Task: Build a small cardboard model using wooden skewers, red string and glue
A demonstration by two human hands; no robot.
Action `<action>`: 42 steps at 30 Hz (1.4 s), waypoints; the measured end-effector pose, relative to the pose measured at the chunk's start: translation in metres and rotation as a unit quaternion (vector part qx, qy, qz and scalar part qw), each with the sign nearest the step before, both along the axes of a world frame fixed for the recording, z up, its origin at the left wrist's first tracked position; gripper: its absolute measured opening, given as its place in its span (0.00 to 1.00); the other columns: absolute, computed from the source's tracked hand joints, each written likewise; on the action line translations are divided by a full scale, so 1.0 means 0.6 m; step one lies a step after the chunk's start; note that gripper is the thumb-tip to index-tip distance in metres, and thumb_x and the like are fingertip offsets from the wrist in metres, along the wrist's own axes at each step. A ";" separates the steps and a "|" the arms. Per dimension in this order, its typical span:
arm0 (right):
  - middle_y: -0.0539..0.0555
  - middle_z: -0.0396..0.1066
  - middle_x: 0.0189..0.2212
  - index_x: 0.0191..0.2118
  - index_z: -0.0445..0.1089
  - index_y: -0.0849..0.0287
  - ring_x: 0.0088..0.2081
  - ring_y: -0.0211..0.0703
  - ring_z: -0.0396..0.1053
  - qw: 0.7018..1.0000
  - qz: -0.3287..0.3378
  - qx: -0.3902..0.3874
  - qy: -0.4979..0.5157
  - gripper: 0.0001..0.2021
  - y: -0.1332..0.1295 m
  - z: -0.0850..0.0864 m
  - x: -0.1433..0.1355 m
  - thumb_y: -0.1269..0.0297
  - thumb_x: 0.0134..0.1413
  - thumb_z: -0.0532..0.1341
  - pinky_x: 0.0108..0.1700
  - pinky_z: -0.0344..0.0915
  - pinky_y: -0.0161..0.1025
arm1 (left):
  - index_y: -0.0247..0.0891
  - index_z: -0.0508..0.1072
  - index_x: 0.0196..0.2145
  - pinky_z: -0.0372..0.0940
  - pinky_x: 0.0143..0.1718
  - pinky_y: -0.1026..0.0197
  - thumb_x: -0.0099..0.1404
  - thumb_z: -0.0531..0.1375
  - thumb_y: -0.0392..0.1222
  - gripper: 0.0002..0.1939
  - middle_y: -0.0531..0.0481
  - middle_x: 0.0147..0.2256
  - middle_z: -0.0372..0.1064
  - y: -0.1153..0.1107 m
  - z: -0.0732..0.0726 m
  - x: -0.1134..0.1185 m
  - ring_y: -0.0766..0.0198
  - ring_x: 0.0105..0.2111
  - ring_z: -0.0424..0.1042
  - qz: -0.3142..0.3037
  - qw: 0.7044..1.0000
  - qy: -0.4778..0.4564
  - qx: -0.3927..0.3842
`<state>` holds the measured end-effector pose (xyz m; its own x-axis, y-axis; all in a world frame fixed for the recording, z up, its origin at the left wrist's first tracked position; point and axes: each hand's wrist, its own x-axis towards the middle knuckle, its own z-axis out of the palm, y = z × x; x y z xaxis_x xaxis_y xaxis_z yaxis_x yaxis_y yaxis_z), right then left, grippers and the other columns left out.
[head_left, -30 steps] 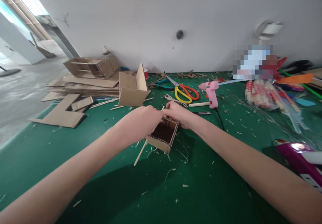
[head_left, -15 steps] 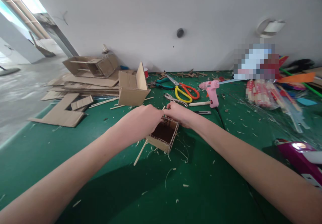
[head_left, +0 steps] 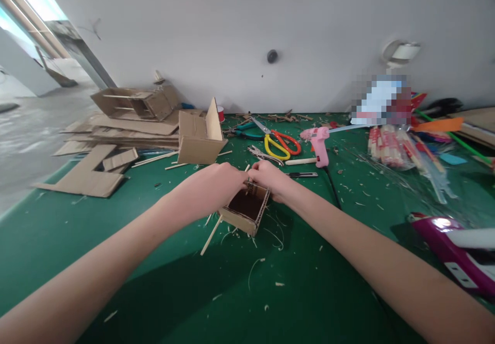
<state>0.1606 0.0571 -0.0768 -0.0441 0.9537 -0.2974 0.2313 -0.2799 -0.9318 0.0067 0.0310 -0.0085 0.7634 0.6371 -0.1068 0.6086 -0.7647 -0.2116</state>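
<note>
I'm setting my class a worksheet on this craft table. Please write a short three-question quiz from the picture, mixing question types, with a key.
1. Multiple choice: What colour is the glue gun?
A) Blue
B) Pink
C) Black

2. True or false: The scissors lie nearer the wall than the small open cardboard box does.

3. Fill in "near" or "far", as the person sees it: The left hand and right hand meet at the ____ side of the small open cardboard box.

Key: 1. B; 2. True; 3. far
</note>
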 end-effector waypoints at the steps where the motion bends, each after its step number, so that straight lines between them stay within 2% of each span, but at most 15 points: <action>1: 0.46 0.62 0.16 0.26 0.58 0.56 0.18 0.35 0.59 1.000 -0.012 0.003 -0.001 0.08 0.003 0.000 0.000 0.74 0.44 0.59 0.19 0.54 0.32 | 0.34 0.72 0.32 0.59 0.28 0.63 0.65 0.51 0.29 0.10 0.46 0.29 0.72 0.000 0.000 0.000 0.64 0.28 0.72 -0.001 1.000 0.001 0.000; 6: 0.43 0.59 0.16 0.33 0.53 0.54 0.14 0.32 0.53 0.996 -0.089 0.020 -0.010 0.08 0.025 0.005 0.030 0.72 0.56 0.55 0.16 0.47 0.30 | 0.36 0.71 0.34 0.59 0.27 0.63 0.63 0.53 0.29 0.08 0.48 0.31 0.72 -0.005 0.002 -0.002 0.63 0.29 0.72 0.007 1.000 -0.011 -0.016; 8: 0.44 0.60 0.18 0.35 0.50 0.52 0.14 0.32 0.55 0.991 -0.118 0.057 -0.018 0.08 0.032 0.013 0.048 0.68 0.59 0.54 0.15 0.48 0.30 | 0.36 0.70 0.36 0.60 0.28 0.64 0.62 0.55 0.29 0.07 0.47 0.32 0.72 -0.007 0.001 -0.003 0.62 0.30 0.73 0.016 0.999 -0.015 -0.028; 10: 0.45 0.63 0.19 0.36 0.49 0.52 0.14 0.34 0.58 0.985 -0.119 0.115 -0.037 0.08 0.033 0.024 0.061 0.64 0.61 0.53 0.14 0.53 0.31 | 0.36 0.70 0.37 0.60 0.28 0.63 0.62 0.55 0.29 0.07 0.46 0.33 0.72 -0.009 0.000 -0.005 0.62 0.31 0.73 0.015 0.999 -0.019 -0.028; 13: 0.46 0.64 0.19 0.37 0.50 0.52 0.14 0.37 0.61 0.981 -0.070 0.156 -0.090 0.08 0.029 0.038 0.064 0.61 0.61 0.54 0.14 0.57 0.34 | 0.35 0.71 0.37 0.59 0.29 0.63 0.66 0.53 0.32 0.08 0.45 0.32 0.72 -0.009 0.002 -0.006 0.62 0.31 0.72 0.004 0.999 -0.027 -0.020; 16: 0.47 0.64 0.18 0.41 0.55 0.54 0.16 0.40 0.65 0.987 -0.008 0.119 -0.112 0.10 0.026 0.040 0.061 0.60 0.59 0.58 0.15 0.61 0.36 | 0.35 0.72 0.34 0.58 0.28 0.62 0.69 0.49 0.37 0.12 0.46 0.32 0.72 -0.009 0.009 -0.004 0.63 0.29 0.71 0.002 0.999 -0.032 -0.041; 18: 0.49 0.66 0.20 0.48 0.56 0.57 0.19 0.44 0.69 0.992 0.019 0.094 -0.082 0.17 0.027 0.035 0.061 0.60 0.56 0.61 0.16 0.65 0.39 | 0.36 0.72 0.33 0.58 0.28 0.61 0.70 0.49 0.41 0.14 0.46 0.32 0.72 -0.008 0.015 -0.002 0.63 0.29 0.71 0.017 0.996 -0.039 -0.072; 21: 0.52 0.69 0.25 0.59 0.51 0.59 0.26 0.48 0.74 0.996 0.062 0.065 -0.023 0.29 0.028 0.029 0.063 0.62 0.55 0.61 0.20 0.70 0.41 | 0.37 0.72 0.35 0.58 0.28 0.61 0.69 0.50 0.47 0.15 0.46 0.34 0.72 -0.008 0.020 0.000 0.62 0.31 0.72 0.037 0.992 -0.054 -0.107; 24: 0.52 0.69 0.30 0.64 0.47 0.55 0.29 0.47 0.75 0.991 0.111 0.077 -0.025 0.31 0.023 0.031 0.064 0.64 0.57 0.58 0.22 0.71 0.40 | 0.38 0.72 0.35 0.57 0.27 0.62 0.71 0.48 0.45 0.16 0.47 0.34 0.72 -0.011 0.021 0.002 0.62 0.31 0.72 0.035 0.993 -0.055 -0.094; 27: 0.53 0.70 0.31 0.61 0.53 0.54 0.28 0.45 0.74 0.981 0.138 0.118 -0.069 0.27 0.018 0.037 0.063 0.64 0.57 0.58 0.20 0.69 0.37 | 0.36 0.72 0.31 0.56 0.26 0.63 0.72 0.47 0.42 0.17 0.47 0.31 0.71 -0.016 0.023 0.007 0.64 0.28 0.72 0.035 0.997 -0.032 -0.063; 30: 0.56 0.71 0.33 0.50 0.64 0.57 0.28 0.43 0.73 0.976 0.155 0.125 -0.085 0.15 0.015 0.048 0.064 0.60 0.58 0.56 0.18 0.66 0.35 | 0.35 0.72 0.30 0.54 0.24 0.63 0.72 0.47 0.41 0.17 0.46 0.29 0.71 -0.021 0.025 0.011 0.64 0.26 0.71 0.026 0.999 -0.007 -0.041; 32: 0.57 0.73 0.34 0.42 0.65 0.57 0.29 0.42 0.73 0.974 0.178 0.112 -0.085 0.10 0.013 0.061 0.067 0.57 0.60 0.55 0.19 0.65 0.34 | 0.35 0.72 0.30 0.54 0.23 0.62 0.72 0.47 0.41 0.18 0.46 0.29 0.71 -0.020 0.025 0.011 0.63 0.25 0.71 0.022 0.999 -0.010 -0.036; 37: 0.57 0.74 0.34 0.34 0.67 0.57 0.29 0.40 0.71 0.944 0.291 0.067 -0.139 0.17 -0.002 0.107 0.084 0.49 0.61 0.52 0.23 0.65 0.34 | 0.36 0.72 0.33 0.55 0.23 0.62 0.71 0.49 0.45 0.16 0.46 0.30 0.73 -0.010 0.019 0.004 0.60 0.28 0.73 0.045 0.996 -0.047 -0.057; 40: 0.55 0.73 0.34 0.33 0.69 0.56 0.29 0.40 0.69 0.909 0.362 0.066 -0.196 0.17 -0.017 0.131 0.092 0.46 0.56 0.57 0.24 0.62 0.35 | 0.37 0.71 0.37 0.55 0.23 0.62 0.70 0.50 0.44 0.13 0.45 0.31 0.74 -0.008 0.019 0.004 0.59 0.28 0.74 0.061 0.995 -0.056 -0.046; 42: 0.54 0.73 0.33 0.33 0.70 0.56 0.28 0.40 0.68 0.884 0.391 0.093 -0.240 0.16 -0.026 0.140 0.091 0.47 0.52 0.61 0.24 0.59 0.35 | 0.37 0.71 0.37 0.54 0.23 0.62 0.70 0.50 0.41 0.12 0.45 0.31 0.73 -0.010 0.022 0.006 0.59 0.28 0.74 0.068 0.995 -0.060 -0.042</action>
